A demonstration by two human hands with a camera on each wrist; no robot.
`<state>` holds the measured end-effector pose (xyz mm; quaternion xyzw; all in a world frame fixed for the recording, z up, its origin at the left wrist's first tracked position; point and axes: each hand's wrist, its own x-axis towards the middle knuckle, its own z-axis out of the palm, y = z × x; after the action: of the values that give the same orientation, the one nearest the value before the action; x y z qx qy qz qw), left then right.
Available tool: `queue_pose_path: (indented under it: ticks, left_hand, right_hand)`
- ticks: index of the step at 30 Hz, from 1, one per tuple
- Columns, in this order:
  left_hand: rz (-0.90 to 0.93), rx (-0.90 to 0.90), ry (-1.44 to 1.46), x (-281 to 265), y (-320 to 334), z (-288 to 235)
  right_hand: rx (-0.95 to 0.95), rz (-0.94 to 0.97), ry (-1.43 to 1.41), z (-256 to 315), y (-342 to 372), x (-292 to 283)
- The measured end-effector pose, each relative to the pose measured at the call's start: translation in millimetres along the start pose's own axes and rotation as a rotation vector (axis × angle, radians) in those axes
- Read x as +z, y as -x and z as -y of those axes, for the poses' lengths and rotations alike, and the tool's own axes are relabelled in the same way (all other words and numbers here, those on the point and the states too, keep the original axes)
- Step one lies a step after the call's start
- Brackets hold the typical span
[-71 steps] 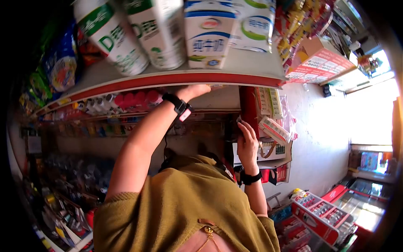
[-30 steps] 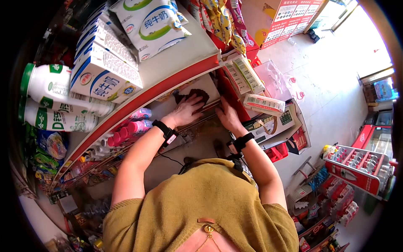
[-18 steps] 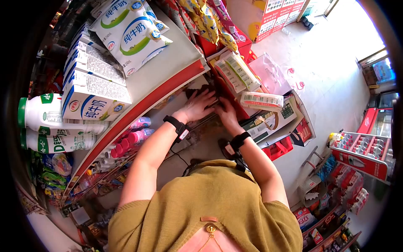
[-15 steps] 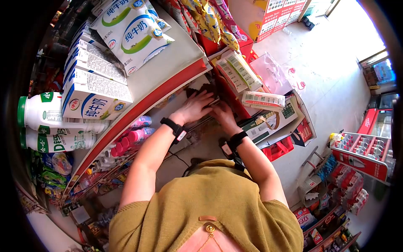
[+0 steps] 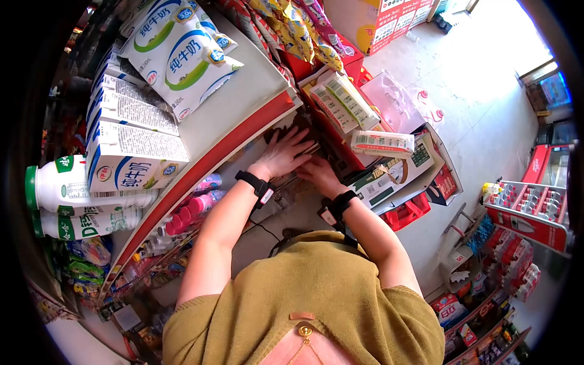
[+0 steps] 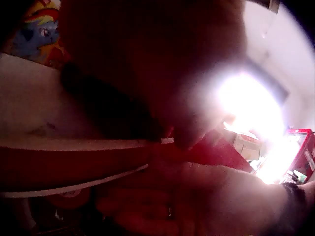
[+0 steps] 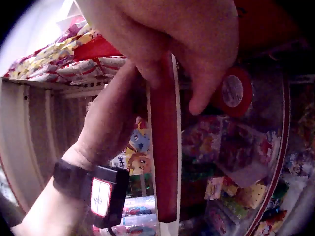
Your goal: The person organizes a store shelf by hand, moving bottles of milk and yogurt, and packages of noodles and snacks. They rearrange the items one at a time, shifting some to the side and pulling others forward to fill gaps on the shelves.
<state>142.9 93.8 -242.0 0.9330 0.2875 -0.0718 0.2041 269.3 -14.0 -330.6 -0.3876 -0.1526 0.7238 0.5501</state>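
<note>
In the head view my left hand (image 5: pixel 281 157) lies flat, fingers spread, over a dark cloth (image 5: pixel 292 132) on the lower shelf. The left wrist view shows that hand (image 6: pixel 152 59) as a dark shape over the cloth (image 6: pixel 103 105). Beside its fingertips, my right hand (image 5: pixel 320 176) is at the shelf's front edge, fingers loosely bent. From the right wrist, this hand (image 7: pixel 172 37) hangs over the red edge strip (image 7: pixel 164 147), one digit near the strip and another apart to the right; contact is hard to tell.
Milk cartons (image 5: pixel 134 155) and milk bags (image 5: pixel 188 64) stand on the upper shelf, whose red edge (image 5: pixel 213 176) overhangs the hands' left side. An open box (image 5: pixel 401 173) and loose cartons (image 5: pixel 382 143) are at the right. Pink-capped bottles (image 5: pixel 191 213) sit below.
My left hand has come from under the upper shelf onto the cloth. My right hand has left the box side and moved left beside it. The head view has turned and shifted.
</note>
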Motion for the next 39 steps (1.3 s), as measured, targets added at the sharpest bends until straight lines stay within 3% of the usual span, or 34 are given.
queue_pose_path:
  ticks: [8,14,23,25,27,34,39]
  left_hand:
    - [0.005,-0.051,0.106,5.5,39.7,12.4]
    - [-0.038,-0.052,-0.100,0.7,-1.8,-10.7]
    - [-0.086,-0.034,0.062,8.3,32.1,4.5]
    - [-0.104,-0.011,0.045,10.9,26.3,4.8]
    - [-0.210,0.034,-0.163,11.4,11.8,-2.0]
    - [-0.235,-0.023,-0.082,10.5,-7.8,-8.3]
    - [-0.075,0.004,0.059,5.3,32.5,1.6]
  right_hand:
    - [0.069,-0.022,0.081,5.9,20.9,-7.8]
    - [0.107,-0.114,0.071,1.0,30.1,-26.5]
    - [0.096,-0.101,0.017,4.6,41.2,-41.3]
    - [0.110,-0.120,0.019,8.3,46.9,-44.8]
    - [0.112,-0.130,0.028,4.0,46.0,-52.7]
    - [0.090,-0.133,0.089,6.0,51.8,-55.5]
    - [0.090,-0.155,0.090,22.7,62.2,-55.9]
